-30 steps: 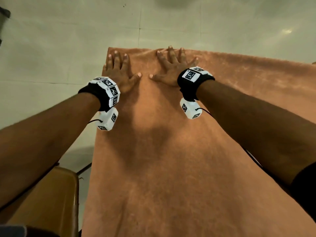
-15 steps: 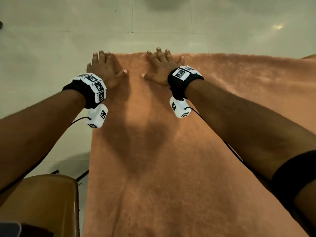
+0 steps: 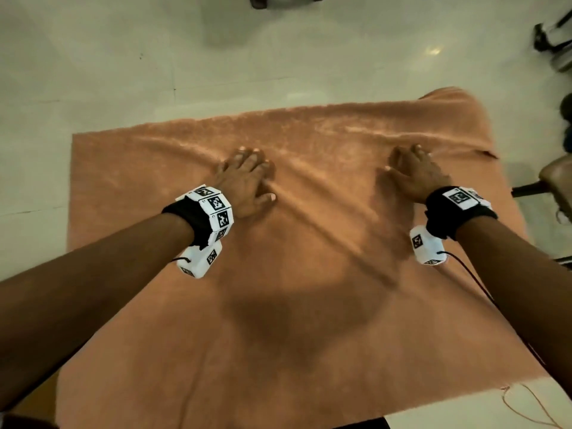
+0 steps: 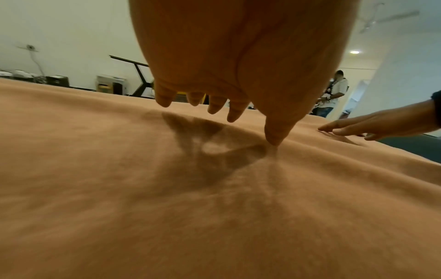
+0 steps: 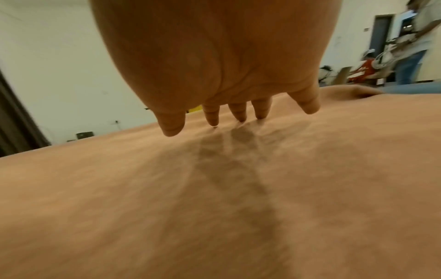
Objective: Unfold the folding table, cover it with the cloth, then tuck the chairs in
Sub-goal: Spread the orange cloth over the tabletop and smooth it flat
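An orange-brown cloth (image 3: 294,289) lies spread over the folding table, whose white top shows only at the near right corner (image 3: 464,410). My left hand (image 3: 247,178) lies flat on the cloth left of centre, fingers straight, thumb tip touching the fabric (image 4: 274,136). My right hand (image 3: 414,171) rests flat on the cloth farther right, fingertips (image 5: 238,117) touching it. Shallow wrinkles run diagonally between the hands. The cloth's far right corner (image 3: 458,97) is bunched up. A brown chair seat (image 3: 557,178) shows at the right edge, beside the table.
Pale tiled floor (image 3: 123,72) surrounds the table. Dark wheeled equipment (image 3: 554,41) stands at the far right, and another dark object (image 3: 284,0) sits at the top edge. A person (image 4: 334,90) stands in the background. A loose thread (image 3: 526,407) hangs off the cloth's near right corner.
Both hands left the cloth's far left corner and have spread apart toward the middle and right of the table. The view has swung right, and the left chair is out of sight.
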A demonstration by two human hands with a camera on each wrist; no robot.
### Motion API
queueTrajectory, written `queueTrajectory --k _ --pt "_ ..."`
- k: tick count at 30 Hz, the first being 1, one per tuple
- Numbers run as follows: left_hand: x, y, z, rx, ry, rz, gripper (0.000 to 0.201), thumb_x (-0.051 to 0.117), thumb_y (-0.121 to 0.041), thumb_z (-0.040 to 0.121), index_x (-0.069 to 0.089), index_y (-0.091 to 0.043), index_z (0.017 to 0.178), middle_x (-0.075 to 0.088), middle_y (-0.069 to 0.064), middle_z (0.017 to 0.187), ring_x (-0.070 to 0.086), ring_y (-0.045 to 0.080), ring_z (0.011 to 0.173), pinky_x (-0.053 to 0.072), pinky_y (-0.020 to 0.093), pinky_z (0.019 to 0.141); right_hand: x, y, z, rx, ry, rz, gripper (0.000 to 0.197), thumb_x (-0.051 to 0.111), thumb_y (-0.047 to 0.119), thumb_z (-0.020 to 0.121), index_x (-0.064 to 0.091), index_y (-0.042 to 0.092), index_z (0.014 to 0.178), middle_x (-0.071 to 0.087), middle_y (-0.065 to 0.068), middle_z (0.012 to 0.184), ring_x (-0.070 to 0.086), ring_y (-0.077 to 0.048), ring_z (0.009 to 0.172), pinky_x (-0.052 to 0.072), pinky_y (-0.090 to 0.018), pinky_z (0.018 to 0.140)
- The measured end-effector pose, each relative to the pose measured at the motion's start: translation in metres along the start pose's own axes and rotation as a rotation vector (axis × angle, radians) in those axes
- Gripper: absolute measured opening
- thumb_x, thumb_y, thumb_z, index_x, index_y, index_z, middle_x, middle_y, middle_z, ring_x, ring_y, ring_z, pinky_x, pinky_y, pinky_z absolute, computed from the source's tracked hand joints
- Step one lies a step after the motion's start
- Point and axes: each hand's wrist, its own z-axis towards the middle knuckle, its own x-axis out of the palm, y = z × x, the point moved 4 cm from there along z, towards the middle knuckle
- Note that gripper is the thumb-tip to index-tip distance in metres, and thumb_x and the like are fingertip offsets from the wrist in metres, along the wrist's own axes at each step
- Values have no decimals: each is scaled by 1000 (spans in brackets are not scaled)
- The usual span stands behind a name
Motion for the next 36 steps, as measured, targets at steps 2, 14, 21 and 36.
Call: queueTrajectory --k 2,14,21,36 --pt "-1 -51 24 42 10 10 77 44 -64 91 21 -26 154 5 1 166 -3 27 152 10 57 120 -20 -54 13 51 -12 34 96 27 92 77 27 35 154 17 -9 167 22 -37 151 24 -67 115" --pt "-13 -267 183 121 18 -19 80 43 -68 90 16 -30 155 3 1 166 0 29 153 9 57 120 -87 -150 106 -125 2 88 88 32 69 80 22 30 159 10 -12 168 20 -35 152 26 -60 117" --pt "-7 -280 228 16 72 -24 98 53 -76 80 8 -33 156 -6 1 166 -2 29 152 8 60 119 -86 -143 149 -158 46 -11 78 32 60 102 1 21 162 -15 -9 168 -5 -30 156 4 -51 125" --pt "-39 -298 268 -125 159 42 132 86 -68 45 12 -45 152 14 11 154 15 45 140 30 60 111 -102 -191 193 155 237 802 63 31 60 104 46 18 148 53 1 131 51 -17 121 42 -28 84"
